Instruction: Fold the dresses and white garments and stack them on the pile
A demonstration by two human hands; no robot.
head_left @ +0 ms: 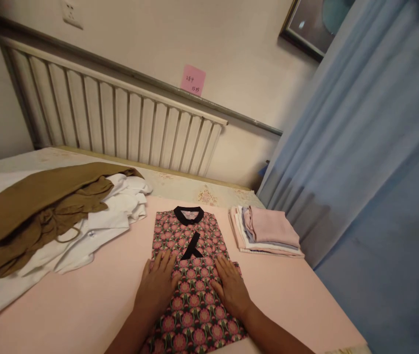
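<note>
Pink sheet [286,295] | floral shirt [194,295] | collar [181,219] toward wall [239,39] | long axis fore-aft

Patterned shirt [193,295] cut off at bottom; framed picture [313,24] at top; brown garment [47,189] at left

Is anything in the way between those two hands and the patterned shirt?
Nothing visible: the left hand and right hand both rest directly on the patterned shirt. The brown garment and white clothes lie to its left, the folded stack to its right, none between.
</note>
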